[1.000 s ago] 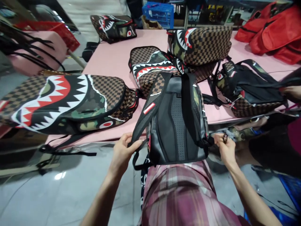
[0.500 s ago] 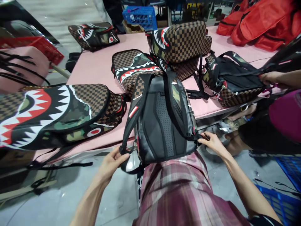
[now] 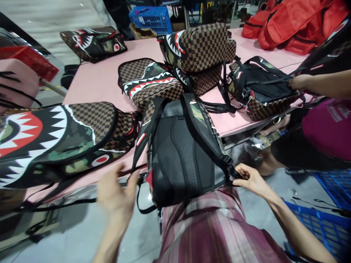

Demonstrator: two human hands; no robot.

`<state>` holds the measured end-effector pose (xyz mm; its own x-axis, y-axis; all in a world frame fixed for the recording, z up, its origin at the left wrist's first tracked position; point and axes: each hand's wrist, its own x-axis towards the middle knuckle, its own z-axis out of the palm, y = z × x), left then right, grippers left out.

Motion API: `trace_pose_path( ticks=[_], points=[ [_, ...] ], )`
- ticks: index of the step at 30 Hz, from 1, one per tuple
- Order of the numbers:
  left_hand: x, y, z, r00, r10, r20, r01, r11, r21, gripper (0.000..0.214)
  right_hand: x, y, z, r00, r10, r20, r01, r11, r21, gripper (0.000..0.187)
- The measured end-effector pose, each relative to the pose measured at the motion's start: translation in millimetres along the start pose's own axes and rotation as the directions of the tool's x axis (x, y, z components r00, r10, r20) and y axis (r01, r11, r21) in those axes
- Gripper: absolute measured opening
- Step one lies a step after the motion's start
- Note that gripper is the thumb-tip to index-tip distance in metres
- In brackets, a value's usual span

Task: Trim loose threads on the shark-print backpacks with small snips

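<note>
A black backpack (image 3: 181,153) with a padded back panel lies back side up, its lower end over my lap and its upper part on the pink table. At its lower right corner, my right hand (image 3: 251,179) pinches the end of the shoulder strap (image 3: 227,162); a small dark thing shows by the fingers. My left hand (image 3: 116,191), blurred, hovers just left of the bag with thumb and fingers apart. Near it, the left strap's webbing (image 3: 139,204) hangs in a loop below the bag's corner.
Checkered shark-mouth backpacks lie on the pink table (image 3: 87,78), one large backpack (image 3: 55,142) close on my left. At right, a co-worker's hand (image 3: 298,82) touches another backpack (image 3: 265,87). Red bags (image 3: 290,27) lie at the back right; a blue crate (image 3: 323,226) stands low right.
My left hand has let go of the left strap and moved left, its fingers parting. My right hand keeps its pinch on the right strap. The whole view has shifted slightly.
</note>
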<state>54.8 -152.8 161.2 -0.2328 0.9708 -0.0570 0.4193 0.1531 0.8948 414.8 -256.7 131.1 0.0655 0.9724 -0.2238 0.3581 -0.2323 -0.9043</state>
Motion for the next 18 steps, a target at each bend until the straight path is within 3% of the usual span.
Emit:
trace_pose_path(
  ticks=[1,2,3,4,5,6,8,9,11,15,16,18],
  points=[
    [-10.0,8.9,24.5,0.998,-0.023,0.062,0.025,0.999,-0.037,0.032,-1.6,1.6,4.5,1.0,0.002,-0.01,-0.001,1.0,0.01,0.024],
    [-19.9,18.4,51.7,0.933,-0.096,0.348,0.144,0.983,-0.116,0.026,-3.2,2.6,7.7,1.0,0.001,-0.027,0.0,1.0,0.016,0.023],
    [-28.8,28.0,79.9,0.788,-0.161,0.594,0.323,0.929,-0.178,0.028,-5.0,3.1,9.9,0.999,0.0,-0.041,0.001,1.0,0.014,0.023],
    [-35.8,37.0,107.1,0.71,-0.157,0.687,0.388,0.901,-0.194,0.032,-7.0,3.3,11.0,0.999,0.0,-0.052,0.0,1.0,0.007,0.022],
    [-40.5,45.3,131.6,0.661,-0.141,0.737,0.434,0.873,-0.222,0.034,-8.9,3.5,11.3,0.998,0.001,-0.055,-0.001,1.0,-0.002,0.021],
    [-42.7,52.4,151.9,0.594,-0.107,0.797,0.53,0.797,-0.288,0.035,-10.7,3.9,10.7,0.999,-0.001,-0.046,0.0,1.0,-0.01,0.019],
    [-40.9,62.8,178.1,0.54,-0.068,0.839,0.608,0.721,-0.333,0.036,-12.6,5.1,7.1,1.0,-0.016,0.01,0.016,1.0,-0.015,0.015],
    [-38.0,66.1,184.6,0.54,-0.064,0.839,0.621,0.703,-0.346,0.035,-11.8,5.8,3.9,0.998,-0.037,0.045,0.038,0.999,-0.013,0.014],
    [-31.0,69.9,188.9,0.59,-0.069,0.804,0.578,0.731,-0.361,0.031,-5.2,5.4,-4.7,0.996,-0.086,0.021,0.086,0.996,0.003,0.015],
    [-21.3,73.3,187.3,0.694,-0.01,0.719,0.4,0.836,-0.375,0.023,29.1,-8.5,-21.0,0.953,-0.127,-0.275,0.147,0.988,0.053,0.023],
    [-20.0,74.5,187.2,0.713,0.009,0.701,0.352,0.86,-0.369,0.022,40.1,-14.6,-22.6,0.957,-0.137,-0.255,0.159,0.985,0.065,0.025],
    [-18.0,77.2,187.1,0.747,0.051,0.663,0.252,0.901,-0.354,0.023,61.2,-26.6,-21.8,0.986,-0.143,-0.085,0.151,0.983,0.107,0.022]
  ],
)
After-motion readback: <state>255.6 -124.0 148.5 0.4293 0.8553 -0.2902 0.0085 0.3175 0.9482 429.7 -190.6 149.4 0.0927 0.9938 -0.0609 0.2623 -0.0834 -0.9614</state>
